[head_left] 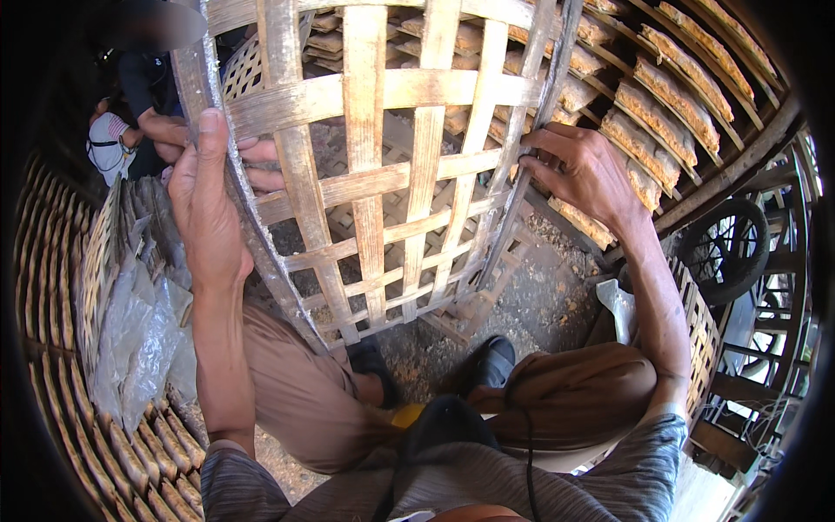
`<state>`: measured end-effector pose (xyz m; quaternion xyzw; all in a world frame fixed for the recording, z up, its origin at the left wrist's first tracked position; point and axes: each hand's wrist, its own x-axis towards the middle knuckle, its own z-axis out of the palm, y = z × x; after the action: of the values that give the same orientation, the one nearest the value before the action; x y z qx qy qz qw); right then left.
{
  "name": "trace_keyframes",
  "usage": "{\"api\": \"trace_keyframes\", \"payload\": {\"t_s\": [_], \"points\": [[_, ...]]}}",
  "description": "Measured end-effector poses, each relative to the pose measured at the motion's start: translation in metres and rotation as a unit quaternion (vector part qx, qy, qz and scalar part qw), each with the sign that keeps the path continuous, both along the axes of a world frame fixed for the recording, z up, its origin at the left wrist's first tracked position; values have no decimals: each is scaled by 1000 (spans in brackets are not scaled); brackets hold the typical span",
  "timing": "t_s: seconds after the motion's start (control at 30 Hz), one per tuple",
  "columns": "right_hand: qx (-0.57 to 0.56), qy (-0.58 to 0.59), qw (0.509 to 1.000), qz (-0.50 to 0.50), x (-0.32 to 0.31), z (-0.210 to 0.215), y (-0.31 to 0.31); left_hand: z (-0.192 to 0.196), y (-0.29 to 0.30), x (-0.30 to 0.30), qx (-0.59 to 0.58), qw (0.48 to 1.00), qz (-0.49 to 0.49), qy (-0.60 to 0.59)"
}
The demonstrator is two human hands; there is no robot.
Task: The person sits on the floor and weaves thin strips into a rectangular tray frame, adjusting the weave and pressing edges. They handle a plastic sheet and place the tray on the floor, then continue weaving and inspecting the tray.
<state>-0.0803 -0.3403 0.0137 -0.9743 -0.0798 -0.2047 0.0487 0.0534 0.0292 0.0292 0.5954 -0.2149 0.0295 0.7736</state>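
Observation:
A woven bamboo tray (pixel 365 52) with wide, open lattice slats and a dark wooden frame stands tilted upright before me, its lower end near the floor between my knees. My left hand (pixel 209 209) grips the left frame edge, thumb on the near side and fingers reaching behind the slats. On the opposite edge, my right hand (pixel 587 170) pinches the frame with bent fingers. The lattice holds nothing on it. Through its gaps I see the floor and stacked flat pieces beyond.
Slatted racks of tan, crumbly-edged slabs (pixel 674 96) rise at the upper right. More rows (pixel 52 252) line the left side. Clear plastic sheeting (pixel 143 322) lies beside my left arm. A wheel (pixel 729 248) stands at right. Another person (pixel 139 83) is at the far left.

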Motion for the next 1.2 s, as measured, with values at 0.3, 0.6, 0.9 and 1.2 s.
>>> {"api": "trace_keyframes", "payload": {"t_s": [0.3, 0.6, 0.9, 1.2], "points": [[-92, -25, 995, 6, 4, -4, -3, -5, 5, 8, -6, 1000, -12, -18], [170, -71, 983, -9, 4, -3, -5, -7, 11, 17, 20, 998, 51, -16], [62, -124, 988, 64, 11, -44, 10, -4, 10, 21, -17, 992, 113, 48], [177, -92, 978, -54, 24, -47, 35, -4, 13, 17, -33, 986, 140, 86]]}}
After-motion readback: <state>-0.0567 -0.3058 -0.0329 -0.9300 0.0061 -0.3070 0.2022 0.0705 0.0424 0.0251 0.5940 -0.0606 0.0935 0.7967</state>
